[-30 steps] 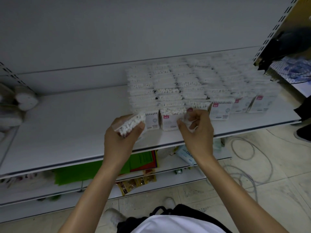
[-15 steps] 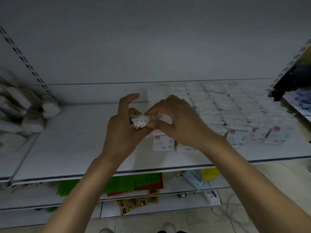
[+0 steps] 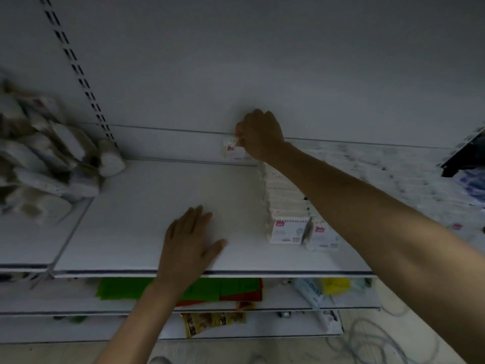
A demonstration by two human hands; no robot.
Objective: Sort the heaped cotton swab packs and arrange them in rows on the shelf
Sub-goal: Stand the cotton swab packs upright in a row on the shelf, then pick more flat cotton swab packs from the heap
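Now our right hand (image 3: 262,135) has carried the pack (image 3: 232,151) to the back of the shelf (image 3: 131,219), pinching it to start what looks like a new row, while our left hand (image 3: 187,248) lies flat, fingers straight.

Pinching swab pack (image 3: 232,151) at back edge of shelf (image 3: 144,206) with right hand (image 3: 262,136), resting left hand (image 3: 187,244) flat near shelf's front edge, heaped packs (image 3: 47,164) past shelf's left end.

We saw a dim white back panel (image 3: 262,61) with a slotted upright (image 3: 78,72); lower shelves (image 3: 52,298) held green sheets (image 3: 118,287); cables (image 3: 367,337) lay on the pale floor (image 3: 223,350).
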